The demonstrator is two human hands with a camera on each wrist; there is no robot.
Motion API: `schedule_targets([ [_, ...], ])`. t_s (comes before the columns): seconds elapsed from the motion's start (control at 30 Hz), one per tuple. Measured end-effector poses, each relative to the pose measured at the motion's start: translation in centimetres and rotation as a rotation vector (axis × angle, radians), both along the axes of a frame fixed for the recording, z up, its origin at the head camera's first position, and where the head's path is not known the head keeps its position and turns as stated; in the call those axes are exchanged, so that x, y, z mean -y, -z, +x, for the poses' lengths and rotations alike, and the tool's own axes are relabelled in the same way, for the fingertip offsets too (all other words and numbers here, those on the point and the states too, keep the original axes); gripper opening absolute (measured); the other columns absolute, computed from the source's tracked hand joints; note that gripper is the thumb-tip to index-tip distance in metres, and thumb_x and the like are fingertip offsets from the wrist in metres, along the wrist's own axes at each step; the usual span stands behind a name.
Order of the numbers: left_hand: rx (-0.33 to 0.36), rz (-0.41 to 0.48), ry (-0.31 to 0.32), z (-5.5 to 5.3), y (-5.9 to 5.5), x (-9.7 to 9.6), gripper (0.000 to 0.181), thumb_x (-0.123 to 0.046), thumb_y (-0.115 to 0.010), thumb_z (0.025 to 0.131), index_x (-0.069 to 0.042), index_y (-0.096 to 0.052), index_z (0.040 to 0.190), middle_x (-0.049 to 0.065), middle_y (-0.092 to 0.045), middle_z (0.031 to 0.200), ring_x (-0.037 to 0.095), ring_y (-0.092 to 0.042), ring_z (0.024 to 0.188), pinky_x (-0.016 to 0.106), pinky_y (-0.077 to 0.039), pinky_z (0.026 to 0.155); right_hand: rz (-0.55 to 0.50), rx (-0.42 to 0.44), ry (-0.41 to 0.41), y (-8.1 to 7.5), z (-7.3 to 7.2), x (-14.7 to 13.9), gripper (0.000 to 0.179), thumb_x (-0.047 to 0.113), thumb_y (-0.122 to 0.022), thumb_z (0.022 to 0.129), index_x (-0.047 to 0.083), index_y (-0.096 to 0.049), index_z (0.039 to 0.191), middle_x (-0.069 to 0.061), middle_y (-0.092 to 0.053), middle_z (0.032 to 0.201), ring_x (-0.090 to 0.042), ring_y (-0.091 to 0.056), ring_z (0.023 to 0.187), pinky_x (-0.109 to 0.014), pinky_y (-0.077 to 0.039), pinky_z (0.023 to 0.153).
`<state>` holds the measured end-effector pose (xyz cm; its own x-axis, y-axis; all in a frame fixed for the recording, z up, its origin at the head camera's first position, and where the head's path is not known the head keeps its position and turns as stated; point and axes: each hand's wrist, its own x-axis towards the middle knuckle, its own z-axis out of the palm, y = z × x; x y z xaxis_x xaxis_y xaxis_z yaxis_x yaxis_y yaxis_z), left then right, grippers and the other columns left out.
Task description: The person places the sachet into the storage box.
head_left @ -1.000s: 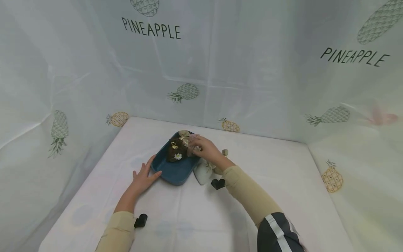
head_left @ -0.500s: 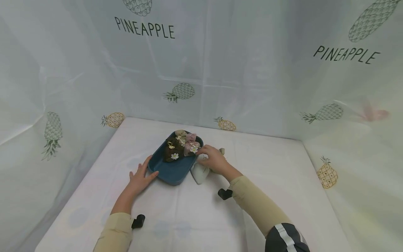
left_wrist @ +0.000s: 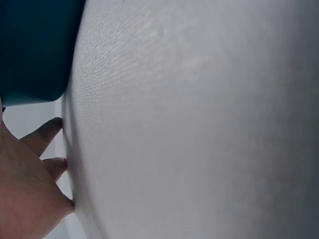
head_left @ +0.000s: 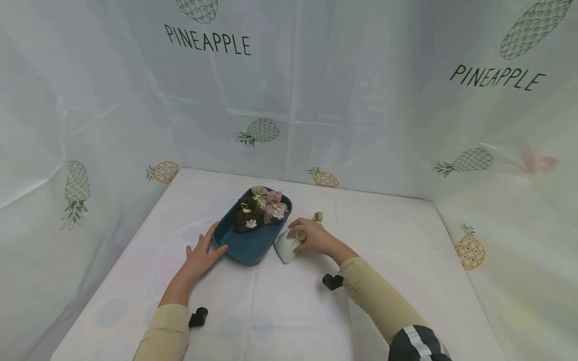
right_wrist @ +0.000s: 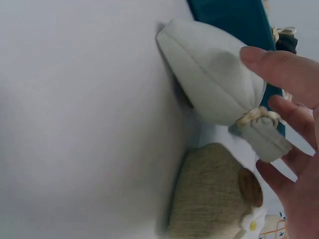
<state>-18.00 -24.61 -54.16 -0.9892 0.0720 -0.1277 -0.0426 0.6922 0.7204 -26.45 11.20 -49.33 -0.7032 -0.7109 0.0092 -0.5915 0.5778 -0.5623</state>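
My left hand (head_left: 200, 258) rests spread against the near left side of a blue tray (head_left: 246, 248), thumb at its front corner. Inside the tray lie a dark brown drawstring sachet (head_left: 244, 220) with a daisy, a pink one (head_left: 274, 212) and a khaki one (head_left: 259, 190). Just right of the tray, my right hand (head_left: 318, 239) reaches round a white sachet (head_left: 283, 248). In the right wrist view the thumb (right_wrist: 279, 67) overlaps the white sachet's body, and the other fingers spread loosely beside its tied neck.
A coarse olive-brown sachet (right_wrist: 209, 194) with a wooden button lies close by the white one, mostly behind my right hand in the head view. A white cloth (head_left: 289, 311) covers the table. Pineapple-print curtains (head_left: 361, 125) hang behind it and at both sides.
My right hand has left the pink sachet in the tray and moved right and down to the white sachet. The left hand keeps its place on the tray.
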Motion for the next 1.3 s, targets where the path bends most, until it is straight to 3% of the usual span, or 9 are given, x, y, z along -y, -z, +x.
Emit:
schedule_targets([
  [0.2,0.002,-0.002,0.006,0.2,-0.4,-0.2,0.081,-0.048,-0.054,0.098,-0.023,-0.005,0.158,0.026,-0.009,0.159,0.052,0.0,0.142,0.073,0.014,0.102,-0.056,0.115,-0.057,0.8,-0.1,-0.4,0.032,0.002,-0.083,0.074,0.013,-0.071,0.102,-0.008,-0.055,0.13,-0.027,-0.049,0.123,-0.042,-0.045,0.098],
  [0.43,0.0,0.004,0.0,0.3,-0.3,-0.3,0.081,-0.046,-0.055,0.098,-0.024,-0.005,0.158,0.024,-0.009,0.159,0.051,0.0,0.143,0.072,0.014,0.103,-0.079,0.079,-0.112,1.2,0.0,-0.7,0.035,-0.004,-0.078,0.074,0.012,-0.074,0.104,-0.01,-0.055,0.129,-0.03,-0.05,0.12,-0.043,-0.047,0.094],
  [0.6,0.001,0.0,0.004,0.2,-0.2,-0.2,0.082,-0.049,-0.054,0.098,-0.024,-0.004,0.158,0.025,-0.008,0.159,0.051,0.0,0.142,0.073,0.014,0.102,-0.102,0.104,-0.131,1.7,0.2,-0.7,0.04,-0.009,-0.076,0.075,0.013,-0.074,0.109,-0.011,-0.055,0.129,-0.03,-0.05,0.12,-0.041,-0.046,0.095],
  [0.73,0.005,0.002,0.003,0.2,-0.1,-0.1,0.082,-0.049,-0.053,0.098,-0.025,-0.004,0.158,0.025,-0.008,0.159,0.052,0.001,0.142,0.073,0.015,0.102,-0.102,0.104,-0.124,2.1,0.5,-0.4,0.042,-0.007,-0.077,0.076,0.014,-0.073,0.112,-0.009,-0.055,0.127,-0.027,-0.052,0.118,-0.038,-0.047,0.094],
  [1.0,0.009,-0.004,0.001,0.2,-0.1,0.0,0.083,-0.049,-0.053,0.098,-0.024,-0.003,0.158,0.026,-0.008,0.159,0.052,0.001,0.142,0.073,0.014,0.102,-0.103,-0.002,-0.109,2.2,1.1,0.1,0.037,0.002,-0.082,0.075,0.015,-0.075,0.109,-0.004,-0.059,0.121,-0.023,-0.057,0.112,-0.034,-0.049,0.092],
  [1.3,0.01,0.001,-0.001,0.2,-0.2,-0.1,0.082,-0.047,-0.054,0.098,-0.025,-0.003,0.158,0.025,-0.007,0.159,0.052,0.001,0.142,0.072,0.015,0.102,-0.218,0.052,-0.031,1.7,1.2,-0.2,0.022,0.004,-0.079,0.08,0.012,-0.077,0.1,0.0,-0.068,0.114,-0.017,-0.061,0.11,-0.03,-0.052,0.086],
])
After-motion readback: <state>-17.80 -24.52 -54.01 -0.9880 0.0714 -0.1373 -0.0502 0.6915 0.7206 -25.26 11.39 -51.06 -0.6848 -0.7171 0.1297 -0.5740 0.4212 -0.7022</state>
